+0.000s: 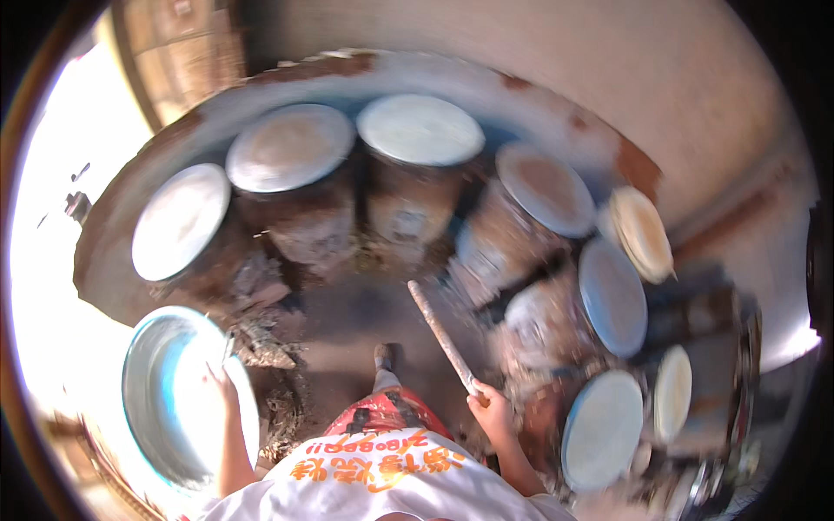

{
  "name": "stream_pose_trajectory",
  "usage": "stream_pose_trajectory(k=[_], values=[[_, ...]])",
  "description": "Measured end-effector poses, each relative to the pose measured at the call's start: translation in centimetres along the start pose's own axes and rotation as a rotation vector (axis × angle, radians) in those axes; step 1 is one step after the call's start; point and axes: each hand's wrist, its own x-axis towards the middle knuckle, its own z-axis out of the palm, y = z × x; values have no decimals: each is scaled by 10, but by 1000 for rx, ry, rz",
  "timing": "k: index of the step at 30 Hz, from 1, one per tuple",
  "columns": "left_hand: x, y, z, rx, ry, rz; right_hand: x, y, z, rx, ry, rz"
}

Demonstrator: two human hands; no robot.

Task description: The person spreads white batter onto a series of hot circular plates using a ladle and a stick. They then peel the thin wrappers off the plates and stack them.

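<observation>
Stick [439,339]: you're gripping its near end in your right hand [491,408], fingers wrapped round it, probably leaving the length free over the middle of the floor [347,317]. Your left hand [223,386] is showing against the right side of the basin [139,417], at the floor's left edge; can't tell if it's pinching anything. Round-topped drums [421,130] are lining the far and right edges, likely for reach. Counting one stick, one basin, six drums, two cream discs [647,234] behind the right drums.

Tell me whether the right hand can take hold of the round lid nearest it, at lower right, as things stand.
Probably not: the right hand is closed around a long stick, though the round lid looks close, its top apparently uncovered.
</observation>
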Motion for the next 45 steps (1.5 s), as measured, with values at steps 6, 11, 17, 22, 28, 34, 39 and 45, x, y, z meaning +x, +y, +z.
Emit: stream_pose_trajectory(k=[6, 11, 17, 22, 28, 34, 39, 45], values=[[87, 14, 51, -740, -57, -443, 147, -128, 146, 288, -768, -378], [-8, 88, -17, -605, -162, -567, 181, -284, 304, -71, -1060, -1051], [-30, -3, -40, -935, 58, -901, 98, -421, 472, -814, -1124, -1359], [-23, -13, -128, -1173, -5, -981, 114, -435, 451, -749, -1314, -1251], [38, -50, -121, -1265, -35, -1029, 110, -434, 444, -734, -1195, -1251], [57, -67, -74, -1530, -44, -1094, 89, -411, 470, -762, -1170, -1162], [62, -9, -39, -2060, 188, -1205, 60, -347, 451, -596, -1361, -891], [57, 59, -110, -2658, 185, -1147, 81, -355, 388, -133, -1732, 76]])
